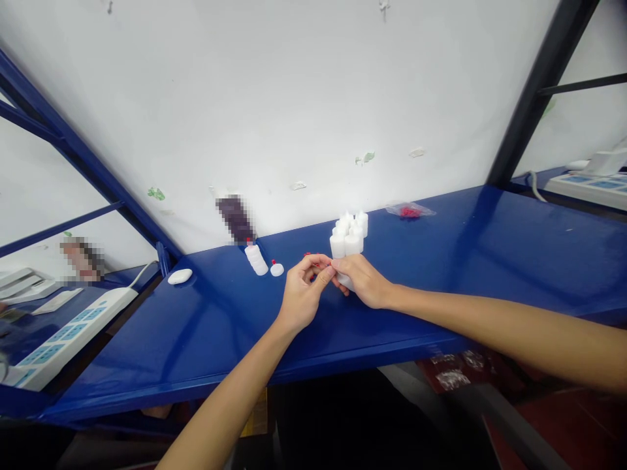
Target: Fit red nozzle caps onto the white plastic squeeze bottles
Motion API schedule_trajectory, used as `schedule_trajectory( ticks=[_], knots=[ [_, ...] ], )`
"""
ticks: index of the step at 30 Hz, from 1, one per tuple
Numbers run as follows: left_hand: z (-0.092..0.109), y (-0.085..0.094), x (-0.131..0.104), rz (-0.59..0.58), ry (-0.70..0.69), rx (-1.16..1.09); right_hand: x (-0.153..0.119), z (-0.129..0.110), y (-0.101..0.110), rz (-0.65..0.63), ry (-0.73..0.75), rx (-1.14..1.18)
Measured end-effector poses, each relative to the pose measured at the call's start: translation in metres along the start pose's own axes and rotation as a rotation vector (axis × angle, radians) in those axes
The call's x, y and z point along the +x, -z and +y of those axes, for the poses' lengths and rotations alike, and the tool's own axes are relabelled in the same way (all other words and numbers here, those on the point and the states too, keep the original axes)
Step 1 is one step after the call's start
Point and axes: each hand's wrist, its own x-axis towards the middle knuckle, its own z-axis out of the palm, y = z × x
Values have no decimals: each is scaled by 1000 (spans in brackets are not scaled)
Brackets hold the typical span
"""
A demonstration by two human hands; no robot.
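My left hand (304, 290) and my right hand (365, 277) meet above the blue table. The right hand is closed around a small white bottle (345, 281), which is mostly hidden by the fingers. At the bottle's upper end, my left thumb and forefinger pinch together; whatever is between them is too small to make out. Just beyond the hands stands a tight group of white bottles (353, 243). Small red pieces (307, 255) lie behind the left hand, partly covered by it. Further left are a stack of white round pieces (257, 260) with a red tip and a single white round piece (277, 269), also red-tipped.
A clear plastic bag with red pieces (410, 211) lies near the wall at the back right. At the table's left end sits a white rounded object (180, 277). A power strip (73, 339) is beyond the left edge, beside a blue metal frame (93, 163).
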Motion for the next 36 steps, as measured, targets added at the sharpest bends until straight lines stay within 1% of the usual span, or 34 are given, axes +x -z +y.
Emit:
schedule_trajectory(
  ticks=[7,14,19,22,28,32,36],
  knots=[
    [-1,-2,-3,-48,1,-24,1,2,0,-61,-11,34],
    [0,-2,-7,-65,26,50,-1,-1,2,-69,8,92],
    [-1,-1,-11,-29,-60,264,-1,-4,4,-126,8,159],
    [0,0,-13,-39,-90,301,-1,-4,5,-161,-6,182],
    [2,1,-13,-82,-105,340,-4,-7,5,-169,-3,164],
    [4,-1,-17,-94,-167,476,-6,-9,4,-174,6,183],
    [5,-1,-18,-83,-224,568,-4,-4,2,-180,44,206]
  ],
)
